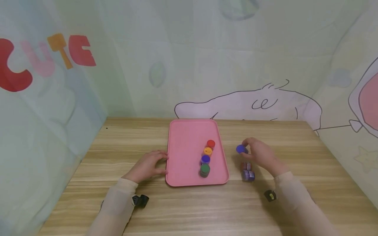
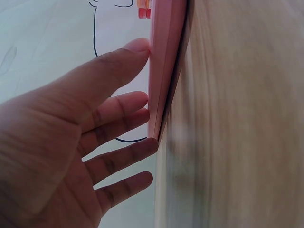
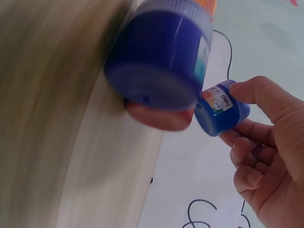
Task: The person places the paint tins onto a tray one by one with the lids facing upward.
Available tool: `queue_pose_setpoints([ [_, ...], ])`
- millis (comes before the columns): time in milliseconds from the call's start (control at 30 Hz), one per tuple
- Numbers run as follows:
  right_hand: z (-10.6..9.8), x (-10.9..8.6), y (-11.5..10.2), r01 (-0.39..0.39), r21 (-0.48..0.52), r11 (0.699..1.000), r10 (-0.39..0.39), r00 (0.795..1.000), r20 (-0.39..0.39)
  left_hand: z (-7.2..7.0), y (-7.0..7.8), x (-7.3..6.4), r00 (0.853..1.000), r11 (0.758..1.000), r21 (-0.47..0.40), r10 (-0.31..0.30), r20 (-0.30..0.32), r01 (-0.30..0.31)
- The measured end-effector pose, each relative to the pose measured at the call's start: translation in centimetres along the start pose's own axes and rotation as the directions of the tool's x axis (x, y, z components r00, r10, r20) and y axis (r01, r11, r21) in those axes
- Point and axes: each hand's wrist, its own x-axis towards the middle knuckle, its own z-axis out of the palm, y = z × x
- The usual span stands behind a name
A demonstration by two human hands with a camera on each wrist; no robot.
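Note:
My right hand (image 1: 261, 153) pinches a small blue paint jar (image 3: 221, 109) between thumb and fingers, right of the pink tray (image 1: 189, 137). Its label faces the camera in the right wrist view. Near that hand, a red jar (image 1: 246, 166) and a purple-blue jar (image 1: 248, 175) lie on their sides on the table. My left hand (image 1: 146, 166) has its fingers spread and extended, with the fingertips (image 2: 145, 142) right at the tray's left rim. On the tray's right half, red (image 1: 211, 144), yellow-orange (image 1: 208, 151), blue (image 1: 205, 159) and green (image 1: 205, 170) lidded jars form a row.
The wooden table (image 1: 212, 209) ends at a wall covering (image 1: 133, 59) with cartoon drawings. Black wrist-worn devices show beside the left sleeve (image 1: 118, 203) and right sleeve (image 1: 295, 193).

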Motion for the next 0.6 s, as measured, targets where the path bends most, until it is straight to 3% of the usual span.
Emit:
queue_pose_setpoints([
  [267,0.8,-0.5,-1.5,0.013,0.111,0.994,-0.006,0.998,-0.059,0.0,0.0,0.0,1.0,1.0,-0.002,-0.012,0.004,0.012],
  [600,1.6,-0.8,-3.3,0.032,0.171,0.985,-0.033,0.999,0.006,0.1,0.1,0.0,1.0,1.0,-0.015,-0.012,0.005,0.013],
])
